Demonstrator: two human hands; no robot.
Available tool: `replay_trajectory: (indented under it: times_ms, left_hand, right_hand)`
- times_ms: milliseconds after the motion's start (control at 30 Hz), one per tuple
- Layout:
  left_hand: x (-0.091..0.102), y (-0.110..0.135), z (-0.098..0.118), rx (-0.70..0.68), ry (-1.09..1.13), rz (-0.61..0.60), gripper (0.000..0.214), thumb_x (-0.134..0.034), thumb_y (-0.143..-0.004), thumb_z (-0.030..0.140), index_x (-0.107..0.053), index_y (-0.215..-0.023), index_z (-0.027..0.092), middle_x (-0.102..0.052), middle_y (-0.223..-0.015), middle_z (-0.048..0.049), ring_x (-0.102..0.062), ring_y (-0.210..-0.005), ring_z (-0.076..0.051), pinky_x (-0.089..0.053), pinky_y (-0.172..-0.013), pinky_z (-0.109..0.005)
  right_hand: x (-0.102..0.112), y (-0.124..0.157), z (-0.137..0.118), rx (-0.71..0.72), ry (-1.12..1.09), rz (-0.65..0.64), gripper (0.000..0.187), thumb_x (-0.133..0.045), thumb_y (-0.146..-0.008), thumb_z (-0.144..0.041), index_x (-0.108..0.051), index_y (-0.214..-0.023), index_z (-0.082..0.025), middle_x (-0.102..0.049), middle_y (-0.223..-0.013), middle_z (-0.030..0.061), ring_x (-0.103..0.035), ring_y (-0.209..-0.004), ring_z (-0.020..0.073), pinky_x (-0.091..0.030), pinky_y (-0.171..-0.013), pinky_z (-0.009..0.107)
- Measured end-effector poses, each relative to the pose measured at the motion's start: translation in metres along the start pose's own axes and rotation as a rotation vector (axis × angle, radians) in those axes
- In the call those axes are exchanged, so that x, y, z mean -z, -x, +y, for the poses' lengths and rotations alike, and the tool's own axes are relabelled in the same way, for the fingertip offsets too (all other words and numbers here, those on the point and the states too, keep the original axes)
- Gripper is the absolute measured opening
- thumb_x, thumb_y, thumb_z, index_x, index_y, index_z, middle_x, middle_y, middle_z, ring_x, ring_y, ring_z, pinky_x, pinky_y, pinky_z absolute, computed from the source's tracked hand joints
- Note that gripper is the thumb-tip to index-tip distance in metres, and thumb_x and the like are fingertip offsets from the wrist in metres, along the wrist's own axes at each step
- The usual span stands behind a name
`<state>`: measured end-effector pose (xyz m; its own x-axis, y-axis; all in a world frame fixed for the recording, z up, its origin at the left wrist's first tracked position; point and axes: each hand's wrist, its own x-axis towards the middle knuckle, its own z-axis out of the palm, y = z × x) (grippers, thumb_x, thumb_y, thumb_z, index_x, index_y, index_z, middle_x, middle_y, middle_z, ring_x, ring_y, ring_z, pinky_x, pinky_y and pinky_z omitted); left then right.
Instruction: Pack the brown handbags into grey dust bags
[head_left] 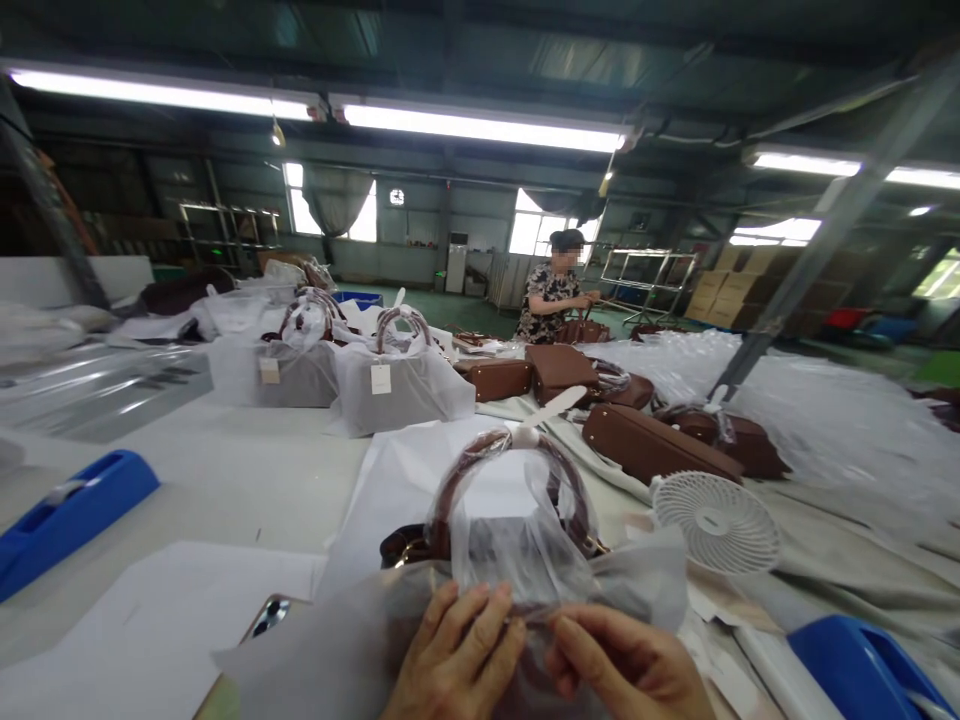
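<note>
Fingers (480, 625) of both hands pinched shut on clear wrap (517, 540) — lower centre, brown bag (409, 545) beneath, fan (716, 520) right, on desk (247, 480)

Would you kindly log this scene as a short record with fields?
Left hand: pinching the clear plastic wrap.
Right hand: pinching the same wrap.
Wrapped item: brown leather handbag, handles upright.
Nearby: small white desk fan, blue tape dispenser.
Behind: bagged handbags, a person working.

Handbag packing workshop: wrapped bags (397, 385), strip lights (480, 127), stacked cartons (731, 290).
</note>
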<state>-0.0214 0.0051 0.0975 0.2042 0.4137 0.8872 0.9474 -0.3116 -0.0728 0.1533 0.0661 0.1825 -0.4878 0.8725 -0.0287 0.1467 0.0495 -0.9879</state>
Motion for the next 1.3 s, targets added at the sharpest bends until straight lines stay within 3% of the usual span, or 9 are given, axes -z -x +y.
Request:
replay_trajectory:
  times_ms: [167,400,500,600,700,833,933,1067,1300]
  left_hand:
    - [0.005,-0.004,-0.004,-0.07,-0.027,-0.051,0.033,-0.044,-0.099,0.015,-0.071,-0.116,0.02,-0.071,-0.121,-0.002,-0.056,-0.12,-0.016,-0.021,-0.123,-0.035]
    - [-0.001,-0.009,0.0,0.019,0.054,0.1,0.035,-0.039,-0.101,0.016,-0.074,-0.098,0.019,-0.076,-0.109,-0.0014,-0.062,-0.113,-0.013,-0.023,-0.123,-0.032]
    - [-0.002,-0.011,0.002,0.055,0.075,0.147,0.035,-0.039,-0.102,0.019,-0.073,-0.091,0.019,-0.077,-0.105,-0.0008,-0.065,-0.106,-0.012,-0.025,-0.121,-0.03]
    - [-0.003,-0.011,0.004,0.074,0.077,0.15,0.036,-0.038,-0.103,0.02,-0.071,-0.089,0.021,-0.078,-0.103,-0.0005,-0.067,-0.103,-0.012,-0.029,-0.119,-0.029]
    - [-0.001,-0.012,0.004,0.114,0.078,0.184,0.039,-0.035,-0.104,0.019,-0.07,-0.086,0.021,-0.078,-0.105,-0.0032,-0.067,-0.102,-0.012,-0.035,-0.112,-0.03]
    - [0.009,-0.021,0.002,0.057,0.013,0.007,0.032,-0.037,-0.103,0.018,-0.066,-0.116,0.015,-0.07,-0.127,-0.0078,-0.065,-0.104,-0.011,-0.041,-0.093,-0.029]
    - [0.013,-0.031,0.002,0.059,-0.061,-0.121,0.038,-0.032,-0.105,0.023,-0.058,-0.133,0.015,-0.068,-0.132,-0.0039,-0.063,-0.093,-0.011,-0.039,-0.082,-0.031]
    - [0.009,-0.033,0.006,0.092,-0.11,-0.239,0.039,-0.032,-0.105,0.024,-0.061,-0.129,0.016,-0.072,-0.122,0.0013,-0.058,-0.089,-0.014,-0.036,-0.082,-0.033]
    - [0.007,-0.027,0.007,0.11,-0.096,-0.261,0.035,-0.037,-0.104,0.026,-0.064,-0.125,0.02,-0.071,-0.124,0.0022,-0.055,-0.087,-0.015,-0.035,-0.083,-0.034]
  right_hand:
    - [-0.013,-0.017,0.02,-0.105,-0.133,0.02,0.048,-0.083,-0.063,-0.067,-0.076,-0.072,-0.02,-0.07,-0.066,0.005,-0.062,-0.059,0.0187,-0.055,-0.061,0.032]
    - [-0.017,-0.028,0.043,-0.166,-0.204,0.095,0.058,-0.088,-0.054,-0.067,-0.072,-0.076,-0.015,-0.07,-0.065,0.0055,-0.063,-0.055,0.0166,-0.052,-0.056,0.027]
    - [-0.02,-0.029,0.045,-0.133,-0.213,0.143,0.066,-0.087,-0.056,-0.066,-0.069,-0.094,-0.015,-0.07,-0.062,0.0044,-0.063,-0.053,0.0176,-0.051,-0.054,0.027]
    - [-0.023,-0.028,0.04,-0.126,-0.2,0.139,0.088,-0.087,-0.055,-0.065,-0.057,-0.119,-0.014,-0.069,-0.057,0.0024,-0.061,-0.05,0.0182,-0.048,-0.052,0.028]
    - [-0.025,-0.026,0.035,-0.129,-0.185,0.132,0.09,-0.086,-0.057,-0.066,-0.052,-0.123,-0.014,-0.071,-0.06,0.0035,-0.062,-0.052,0.0183,-0.048,-0.054,0.028]
    - [-0.026,-0.024,0.034,-0.136,-0.173,0.149,0.09,-0.085,-0.058,-0.067,-0.053,-0.123,-0.014,-0.067,-0.054,0.0005,-0.061,-0.052,0.0194,-0.046,-0.052,0.028]
    - [-0.025,-0.025,0.037,-0.118,-0.184,0.162,0.087,-0.086,-0.057,-0.064,-0.055,-0.121,-0.014,-0.062,-0.05,-0.0025,-0.057,-0.05,0.0163,-0.042,-0.051,0.026]
    - [-0.023,-0.027,0.043,-0.105,-0.206,0.135,0.084,-0.083,-0.063,-0.061,-0.053,-0.125,-0.014,-0.062,-0.053,-0.0031,-0.056,-0.051,0.0142,-0.043,-0.053,0.025]
    - [-0.02,-0.023,0.064,-0.082,-0.22,0.082,0.082,-0.082,-0.067,-0.054,-0.047,-0.13,-0.013,-0.066,-0.057,-0.001,-0.061,-0.056,0.0165,-0.046,-0.053,0.025]
